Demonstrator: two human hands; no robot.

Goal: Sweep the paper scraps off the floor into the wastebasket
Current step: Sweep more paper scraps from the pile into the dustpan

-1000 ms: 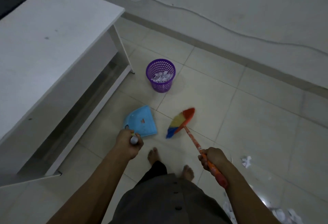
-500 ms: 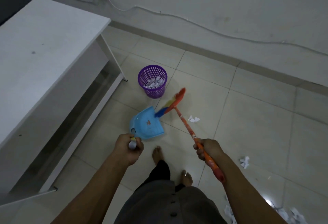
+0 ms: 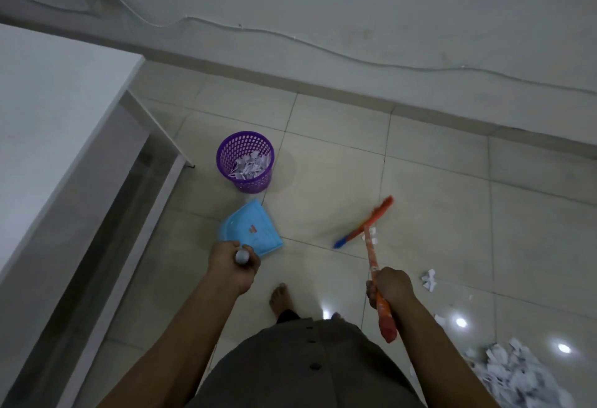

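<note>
My left hand (image 3: 233, 265) grips the grey handle end of a light blue dustpan (image 3: 250, 228), whose pan rests on the tiles just in front of me. My right hand (image 3: 391, 284) grips the orange handle of a broom (image 3: 366, 225) with a multicoloured head; the head is on the floor to the right of the pan, over a small white scrap (image 3: 372, 236). A purple mesh wastebasket (image 3: 245, 160) with white scraps inside stands beyond the pan. One crumpled scrap (image 3: 429, 279) lies to my right, and a pile of paper scraps (image 3: 513, 375) lies at the bottom right.
A white table (image 3: 58, 110) with a lower shelf fills the left side, its leg close to the wastebasket. The wall and its skirting (image 3: 355, 84) run across the back, with a cable along the wall. My bare foot (image 3: 280, 298) stands between my arms.
The broom head has swung right, away from the dustpan's mouth, to the scrap on the floor. The dustpan stays in place in my left hand. The view has tilted up.
</note>
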